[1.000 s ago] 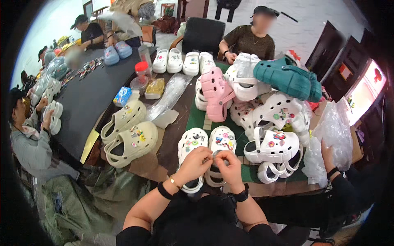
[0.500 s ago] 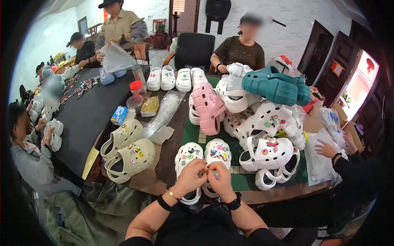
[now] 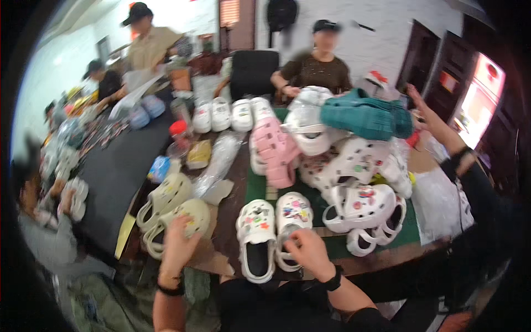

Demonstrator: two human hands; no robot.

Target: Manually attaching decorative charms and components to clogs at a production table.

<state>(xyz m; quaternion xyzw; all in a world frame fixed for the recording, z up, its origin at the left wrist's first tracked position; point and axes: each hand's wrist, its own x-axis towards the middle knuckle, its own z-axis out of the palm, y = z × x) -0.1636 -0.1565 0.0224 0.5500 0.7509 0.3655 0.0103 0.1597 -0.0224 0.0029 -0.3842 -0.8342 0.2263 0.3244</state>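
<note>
Before you, the white clogs [image 3: 256, 228] carry multicoloured charms: orange and green show on the left shoe, pink, red and blue on the right. The left shoe's insole [image 3: 257, 260] is black. You have beige clogs [image 3: 172, 195], a yellow sheet [image 3: 126, 235], a red lid [image 3: 177, 128] and a blue-and-white packet [image 3: 159, 167] to your left. You also see a pink clog [image 3: 274, 146], teal clogs [image 3: 357, 114] and a green mat [image 3: 410, 228]. Your sleeve [image 3: 366, 320] is black.

The left hand [image 3: 178, 246] is blurred and hides part of the nearer beige clog [image 3: 196, 212]; whether the right hand [image 3: 307, 250] pinches anything over the white clog [image 3: 294, 207] it partly covers is unclear.
</note>
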